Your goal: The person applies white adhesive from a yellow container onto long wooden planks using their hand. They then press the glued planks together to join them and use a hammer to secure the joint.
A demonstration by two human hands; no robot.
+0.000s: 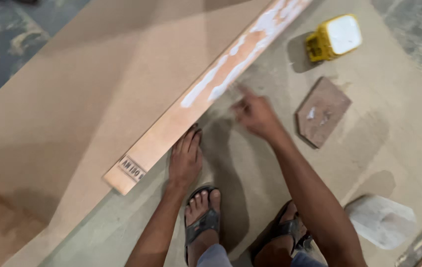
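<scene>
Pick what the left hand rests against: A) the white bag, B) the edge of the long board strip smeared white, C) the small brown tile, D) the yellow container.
B: the left hand lies flat, fingers against the lower edge of the long board strip; the yellow container and small brown tile lie apart, past the right hand.

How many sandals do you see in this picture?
2. One dark sandal is on the foot below the left hand. The other sandal sits under the right forearm, partly hidden by it.
</scene>
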